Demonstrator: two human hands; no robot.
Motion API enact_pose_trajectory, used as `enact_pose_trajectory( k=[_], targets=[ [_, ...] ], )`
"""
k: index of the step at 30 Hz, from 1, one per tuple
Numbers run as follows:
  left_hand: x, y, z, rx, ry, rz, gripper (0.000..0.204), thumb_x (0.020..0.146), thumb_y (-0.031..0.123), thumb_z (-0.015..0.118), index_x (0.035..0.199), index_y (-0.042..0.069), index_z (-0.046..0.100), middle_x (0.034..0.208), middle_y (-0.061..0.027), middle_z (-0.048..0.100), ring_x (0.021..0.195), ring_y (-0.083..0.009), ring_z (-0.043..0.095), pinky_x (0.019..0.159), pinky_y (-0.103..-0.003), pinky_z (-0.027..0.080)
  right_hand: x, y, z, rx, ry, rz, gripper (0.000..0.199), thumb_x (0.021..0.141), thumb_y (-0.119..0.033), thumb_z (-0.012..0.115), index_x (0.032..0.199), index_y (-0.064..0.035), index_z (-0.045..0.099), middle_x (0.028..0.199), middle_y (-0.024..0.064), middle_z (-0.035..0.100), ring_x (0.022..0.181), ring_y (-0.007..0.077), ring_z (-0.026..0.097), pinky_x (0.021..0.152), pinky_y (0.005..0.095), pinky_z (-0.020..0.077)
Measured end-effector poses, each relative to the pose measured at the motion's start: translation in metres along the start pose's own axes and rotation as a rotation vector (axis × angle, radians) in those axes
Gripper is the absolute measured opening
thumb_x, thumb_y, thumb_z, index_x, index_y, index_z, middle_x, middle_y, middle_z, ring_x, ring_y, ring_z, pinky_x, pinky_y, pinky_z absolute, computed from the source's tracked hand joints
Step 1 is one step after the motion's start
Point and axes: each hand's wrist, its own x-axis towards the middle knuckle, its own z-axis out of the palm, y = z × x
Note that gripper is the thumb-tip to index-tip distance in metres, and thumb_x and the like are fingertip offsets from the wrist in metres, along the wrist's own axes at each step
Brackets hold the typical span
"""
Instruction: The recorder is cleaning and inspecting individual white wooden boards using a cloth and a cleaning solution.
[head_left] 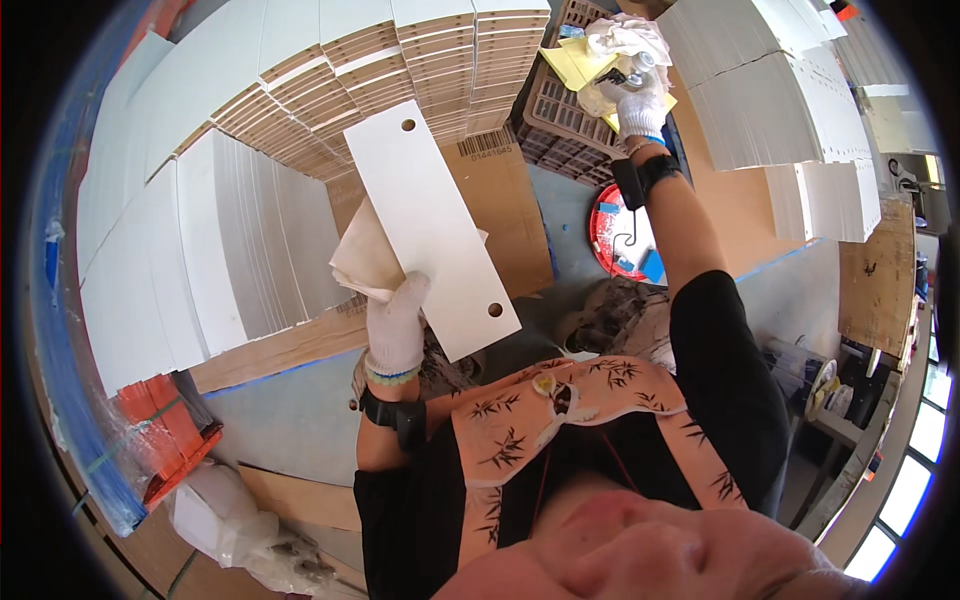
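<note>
my left hand (397, 325), in a white knit glove, is closed around the lower edge of a long white board (430, 228) and holds it up in front of me, tilted so its far end leans away to the left. the board has one round hole near its far end and another near the corner closest to me. pinched in the same grip, behind the board, is a crumpled pale cloth (365, 262) that sticks out to the left of the panel.

my right hand (640, 108), also gloved in white, is stretched far forward over a brown plastic crate (560, 125). it is curled around a small bottle (632, 72) that sits among white rags (625, 38) and yellow cloths (577, 62) lying on the crate.

stacks of white boards (210, 240) stand on edge to my left and ahead, with more stacks (790, 100) to the right. a cardboard sheet (510, 215) lies flat under the raised board. a round red lid (612, 235) holding small blue things rests on the floor just beside my right forearm.
</note>
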Motion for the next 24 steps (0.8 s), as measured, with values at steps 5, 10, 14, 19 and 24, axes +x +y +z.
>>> enact_pose_trajectory(
  k=[5, 10, 14, 19, 24],
  targets=[
    [0.017, -0.011, 0.002, 0.088, 0.050, 0.038, 0.049, 0.089, 0.013, 0.055, 0.133, -0.005, 0.045, 0.120, -0.0155, 0.060, 0.104, -0.0240, 0.064, 0.085, -0.035, 0.055, 0.038, 0.046, 0.032, -0.394, 0.054, 0.089, 0.056, 0.063, -0.030, 0.088, 0.107, -0.0055, 0.064, 0.101, 0.0102, 0.069, 0.098, 0.0277, 0.064, 0.088, 0.0389, 0.0487],
    [0.028, -0.016, 0.007, 0.079, 0.087, 0.018, 0.048, 0.088, 0.011, 0.054, 0.133, -0.006, 0.045, 0.121, -0.0166, 0.061, 0.104, -0.0251, 0.065, 0.084, -0.035, 0.056, 0.047, 0.057, 0.050, -0.331, -0.044, 0.223, 0.070, 0.062, -0.040, 0.087, 0.116, -0.0057, 0.058, 0.115, 0.0133, 0.066, 0.105, 0.0298, 0.062, 0.089, 0.0394, 0.0483],
    [0.029, -0.016, 0.004, 0.089, 0.100, 0.006, 0.048, 0.088, 0.011, 0.055, 0.132, -0.006, 0.046, 0.120, -0.0165, 0.061, 0.102, -0.0253, 0.066, 0.083, -0.035, 0.056, 0.020, 0.054, 0.054, -0.480, -0.064, 0.227, 0.083, 0.062, -0.042, 0.087, 0.128, -0.0063, 0.054, 0.123, 0.0141, 0.060, 0.112, 0.0322, 0.057, 0.097, 0.0395, 0.0448],
    [0.029, -0.019, -0.001, 0.057, 0.027, 0.025, 0.045, 0.088, 0.010, 0.060, 0.129, -0.005, 0.050, 0.119, -0.0147, 0.062, 0.102, -0.0236, 0.064, 0.085, -0.035, 0.055, 0.006, 0.083, 0.021, -0.009, -0.036, 0.488, 0.072, 0.073, -0.027, 0.082, 0.132, 0.0017, 0.051, 0.114, 0.0178, 0.064, 0.111, 0.0299, 0.058, 0.091, 0.0382, 0.0478],
    [-0.002, -0.014, -0.012, -0.053, -0.067, 0.001, 0.054, 0.086, 0.003, 0.064, 0.137, -0.003, 0.045, 0.125, -0.0125, 0.060, 0.109, -0.0217, 0.061, 0.093, -0.034, 0.051, -0.081, -0.076, -0.039, 0.621, -0.474, 0.659, 0.043, 0.091, -0.018, 0.064, 0.129, -0.0002, 0.055, 0.095, 0.0086, 0.067, 0.087, 0.0174, 0.064, 0.076, 0.0313, 0.0526]
  ],
)
